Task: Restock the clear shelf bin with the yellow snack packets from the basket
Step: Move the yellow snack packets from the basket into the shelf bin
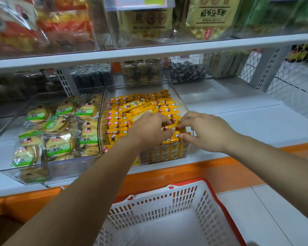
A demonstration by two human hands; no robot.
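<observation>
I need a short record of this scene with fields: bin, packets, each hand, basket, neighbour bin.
bin: clear plastic shelf bin on the white shelf, nearly full
packets: small yellow snack packets in rows, a few lying flat on top
left hand: left hand in the bin, fingers curled on front packets
right hand: right hand beside it, pinches front packets
basket: white plastic basket with a red rim below, no packets visible inside
neighbour bin: round biscuits in green-labelled wraps

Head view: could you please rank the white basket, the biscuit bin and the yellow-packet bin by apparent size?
1. white basket, though nearest the camera.
2. biscuit bin and yellow-packet bin: too alike to rank; the biscuit bin looks slightly wider.
</observation>
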